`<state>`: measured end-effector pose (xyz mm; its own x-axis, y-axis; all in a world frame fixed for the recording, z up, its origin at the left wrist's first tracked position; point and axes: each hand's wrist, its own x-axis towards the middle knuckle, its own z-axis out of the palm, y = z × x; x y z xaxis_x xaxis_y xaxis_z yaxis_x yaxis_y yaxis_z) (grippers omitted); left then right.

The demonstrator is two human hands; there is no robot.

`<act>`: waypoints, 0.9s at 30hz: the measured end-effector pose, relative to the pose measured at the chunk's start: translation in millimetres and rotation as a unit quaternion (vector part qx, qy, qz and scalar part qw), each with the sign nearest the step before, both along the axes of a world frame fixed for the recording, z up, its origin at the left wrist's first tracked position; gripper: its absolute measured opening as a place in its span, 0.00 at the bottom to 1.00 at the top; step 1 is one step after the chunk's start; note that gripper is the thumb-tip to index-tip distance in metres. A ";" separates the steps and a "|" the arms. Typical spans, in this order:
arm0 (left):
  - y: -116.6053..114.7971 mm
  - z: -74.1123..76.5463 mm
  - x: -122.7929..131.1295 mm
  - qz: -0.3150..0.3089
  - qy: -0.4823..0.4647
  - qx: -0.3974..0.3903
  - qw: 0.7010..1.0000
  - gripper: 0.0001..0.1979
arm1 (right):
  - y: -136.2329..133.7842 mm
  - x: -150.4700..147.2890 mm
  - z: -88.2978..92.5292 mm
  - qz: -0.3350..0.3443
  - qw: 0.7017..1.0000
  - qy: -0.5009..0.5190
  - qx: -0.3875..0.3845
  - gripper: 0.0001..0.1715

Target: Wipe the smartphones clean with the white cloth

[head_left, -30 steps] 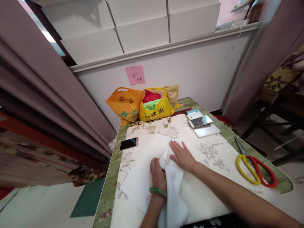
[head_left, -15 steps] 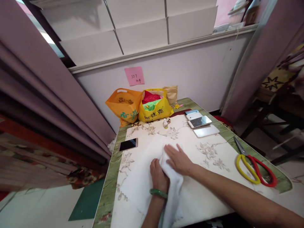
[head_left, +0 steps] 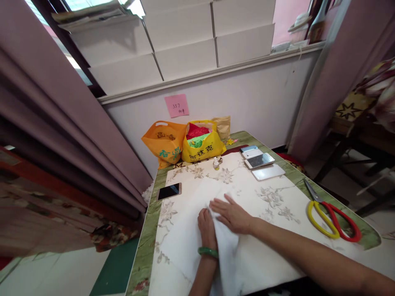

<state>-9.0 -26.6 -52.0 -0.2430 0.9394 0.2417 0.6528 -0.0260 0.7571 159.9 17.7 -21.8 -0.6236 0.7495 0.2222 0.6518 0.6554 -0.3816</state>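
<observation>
A soft white cloth (head_left: 227, 242) lies on the table, with a raised fold running down between my two hands. My left hand (head_left: 207, 229), wearing a green bangle, rests on the cloth left of this fold, fingers close together and bent down onto it. The thumb of that hand is hidden. Spread out flat, my right hand (head_left: 231, 213) presses on the top of the fold, fingertips near my left knuckles. Farther back stands a small white bottle (head_left: 216, 163).
Large scissors (head_left: 331, 218) with yellow and red handles lie at right. Several phones, including a tilted one (head_left: 261, 160), sit at back right; a dark-screened phone (head_left: 169, 191) is at left. An orange bag (head_left: 165, 144) and a stuffed yellow bag (head_left: 203, 150) stand against the wall.
My right hand has slid slightly left and down over the fold, closer to my left hand. The cloth under it is flatter. The camera view has tilted slightly upward.
</observation>
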 end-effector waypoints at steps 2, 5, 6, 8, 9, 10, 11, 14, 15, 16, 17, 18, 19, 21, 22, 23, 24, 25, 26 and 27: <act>-0.7 1.6 0.4 -0.002 0.014 -0.003 1.000 0.15 | -3.5 -0.8 0.8 -0.004 1.000 -0.002 -0.009 0.28; -3.5 6.7 2.5 -0.004 0.039 -0.011 0.999 0.16 | -14.4 -2.4 1.9 -0.123 0.992 0.007 -0.008 0.29; -4.9 8.8 3.4 -0.006 0.044 -0.008 0.999 0.16 | -19.1 -1.5 2.1 -0.103 0.995 0.008 -0.006 0.29; -8.0 13.1 5.3 -0.021 0.059 0.007 0.998 0.14 | -27.6 5.5 2.4 0.013 1.000 0.006 -0.006 0.29; -9.5 15.1 6.2 -0.031 0.069 0.016 0.997 0.14 | -30.5 12.4 2.4 0.053 0.999 0.006 -0.008 0.29; -10.8 17.1 7.1 -0.038 0.080 0.020 0.996 0.16 | -32.2 21.4 2.2 0.064 0.998 0.007 -0.008 0.28; -11.8 18.9 7.9 -0.042 0.088 0.020 0.995 0.19 | -33.0 32.2 1.8 0.051 0.999 0.007 -0.005 0.28; -13.2 22.9 9.3 -0.041 0.095 0.001 0.995 0.26 | -32.8 67.4 -0.7 -0.089 0.996 0.003 0.030 0.27; -13.4 23.7 9.5 -0.041 0.095 -0.007 0.995 0.27 | -33.5 77.7 -1.6 -0.136 0.990 -0.001 0.039 0.25; -13.4 24.3 9.7 -0.041 0.094 -0.013 0.995 0.27 | -35.1 86.2 -2.1 -0.175 0.983 -0.003 0.046 0.22; -13.5 24.7 9.9 -0.041 0.094 -0.016 0.995 0.27 | -37.8 92.9 -2.2 -0.201 0.978 -0.003 0.049 0.18; -13.6 25.0 10.2 -0.040 0.094 -0.016 0.995 0.27 | -41.4 97.7 -1.8 -0.214 0.975 0.001 0.050 0.15; -13.7 25.4 10.5 -0.039 0.093 -0.014 0.995 0.28 | -45.7 100.8 -0.8 -0.219 0.974 0.009 0.051 0.12; -14.1 26.8 10.9 -0.038 0.089 -0.008 0.995 0.27 | -55.3 103.3 3.1 -0.218 0.974 0.032 0.054 0.10; -14.2 27.8 11.0 -0.039 0.084 -0.004 0.996 0.27 | -59.8 103.3 5.8 -0.221 0.973 0.048 0.053 0.09; -14.5 29.2 10.9 -0.039 0.077 0.002 0.996 0.27 | -64.0 103.1 8.8 -0.230 0.970 0.065 0.046 0.10; -14.9 30.9 10.5 -0.039 0.067 0.009 0.997 0.27 | -67.5 102.8 12.0 -0.245 0.965 0.085 0.030 0.12; -15.6 32.8 9.9 -0.038 0.055 0.018 0.998 0.27 | -70.4 102.6 14.8 -0.262 0.959 0.106 0.003 0.12; -16.5 34.9 9.2 -0.035 0.042 0.029 0.998 0.28 | -72.7 102.7 17.1 -0.280 0.951 0.131 -0.032 0.13; -17.8 37.1 8.3 -0.029 0.029 0.040 0.998 0.28 | -74.4 103.1 18.5 -0.293 0.940 0.159 -0.071 0.13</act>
